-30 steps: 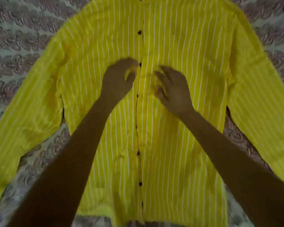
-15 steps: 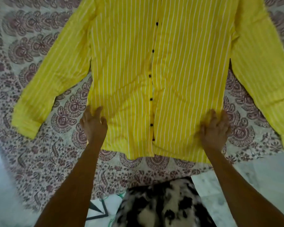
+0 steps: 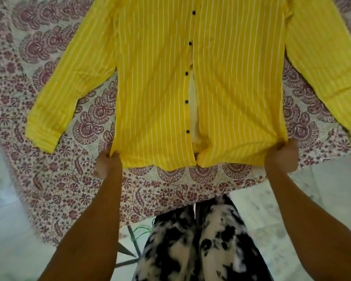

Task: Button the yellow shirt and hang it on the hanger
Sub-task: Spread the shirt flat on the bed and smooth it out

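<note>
The yellow shirt (image 3: pixel 154 82) with thin white stripes lies front up on a patterned cloth, sleeves spread to both sides. Dark buttons run down its front; the placket gapes in the lower half, showing pale lining. My left hand (image 3: pixel 107 163) is closed on the shirt's lower left hem corner. My right hand (image 3: pixel 282 157) is closed on the lower right hem corner. The hem is pulled taut between them. The collar is out of frame. No hanger is in view.
The floral maroon-and-white cloth (image 3: pixel 59 169) covers a table whose dark metal legs (image 3: pixel 130 246) show below, beside a green wire. My black-and-white patterned trousers (image 3: pixel 201 246) are at the bottom. Pale marble floor (image 3: pixel 8 230) surrounds the table.
My hands left the middle buttons, went down to the hem corners, lay flat there, and now grip them. The view pulled back, and the lower placket has opened.
</note>
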The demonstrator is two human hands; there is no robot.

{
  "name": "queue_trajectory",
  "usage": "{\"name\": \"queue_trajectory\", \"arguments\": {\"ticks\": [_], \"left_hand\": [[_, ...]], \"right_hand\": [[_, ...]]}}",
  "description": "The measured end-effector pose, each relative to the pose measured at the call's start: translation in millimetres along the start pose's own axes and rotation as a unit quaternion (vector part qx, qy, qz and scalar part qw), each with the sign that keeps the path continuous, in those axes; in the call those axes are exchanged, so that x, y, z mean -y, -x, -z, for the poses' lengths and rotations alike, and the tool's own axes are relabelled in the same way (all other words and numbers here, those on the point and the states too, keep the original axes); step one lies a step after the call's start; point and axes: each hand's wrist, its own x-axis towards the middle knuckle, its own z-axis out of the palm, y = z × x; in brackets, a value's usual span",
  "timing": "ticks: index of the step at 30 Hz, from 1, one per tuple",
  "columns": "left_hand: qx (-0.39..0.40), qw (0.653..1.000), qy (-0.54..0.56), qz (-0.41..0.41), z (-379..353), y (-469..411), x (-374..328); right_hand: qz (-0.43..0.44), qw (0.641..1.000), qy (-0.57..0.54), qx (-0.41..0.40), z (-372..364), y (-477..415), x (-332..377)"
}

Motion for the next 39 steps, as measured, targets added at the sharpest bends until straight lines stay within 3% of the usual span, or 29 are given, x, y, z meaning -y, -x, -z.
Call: {"name": "queue_trajectory", "arguments": {"ticks": [3, 5, 7, 9, 10, 12, 13, 15, 17, 20, 24, 27, 29, 32, 36, 39], "left_hand": [[-0.035, 0.998, 0.037, 0.048, -1.6, -6.8, 2.6], [-0.086, 0.996, -0.004, -0.024, -6.1, -0.9, -7.9], [-0.076, 0.983, 0.003, -0.167, -15.0, 13.5, -22.8], [0.008, 0.953, 0.036, -0.301, -29.6, 33.7, -38.9], [0.063, 0.929, 0.030, -0.363, -37.1, 45.6, -46.0], [0.183, 0.863, -0.031, -0.470, -52.5, 66.2, -55.1], [0.239, 0.821, -0.088, -0.511, -60.6, 73.8, -56.4], [0.278, 0.728, -0.244, -0.578, -73.3, 83.2, -53.6], [0.238, 0.672, -0.345, -0.610, -76.7, 86.8, -51.3], [0.214, 0.680, -0.340, -0.614, -79.8, 88.8, -53.3], [0.250, 0.741, -0.180, -0.597, -75.4, 82.2, -53.1], [0.212, 0.781, -0.039, -0.586, -56.7, 78.1, -48.0], [0.183, 0.766, -0.020, -0.616, -44.9, 73.3, -42.8], [0.184, 0.705, -0.045, -0.683, -36.4, 72.1, -32.5], [0.210, 0.670, -0.061, -0.709, -43.8, 83.9, -30.8], [0.255, 0.644, -0.198, -0.693, -60.1, 88.5, -27.2]], "right_hand": [[0.033, 0.996, 0.083, 0.003, -4.9, -5.9, -1.5], [0.071, 0.994, 0.081, -0.007, -8.1, 4.1, 5.5], [0.184, 0.982, 0.020, -0.034, -12.2, 24.5, 17.8], [0.361, 0.931, -0.042, -0.042, -20.3, 53.2, 29.5], [0.460, 0.887, -0.048, -0.022, -25.4, 69.2, 34.2], [0.616, 0.786, 0.016, 0.047, -37.1, 96.6, 36.5], [0.652, 0.751, 0.070, 0.079, -43.6, 104.1, 33.6], [0.642, 0.743, 0.141, 0.126, -52.1, 108.7, 23.0], [0.588, 0.780, 0.151, 0.151, -51.5, 104.5, 15.8], [0.560, 0.803, 0.129, 0.154, -44.3, 93.9, 18.8], [0.550, 0.825, 0.027, 0.127, -36.8, 89.9, 35.6], [0.578, 0.805, -0.050, 0.124, -32.1, 100.7, 39.4], [0.610, 0.776, -0.057, 0.151, -33.6, 114.1, 35.6], [0.624, 0.747, -0.040, 0.227, -44.8, 132.6, 22.0], [0.590, 0.755, -0.027, 0.286, -52.4, 141.3, 19.5], [0.579, 0.760, -0.012, 0.297, -52.2, 137.8, 16.4]]}}
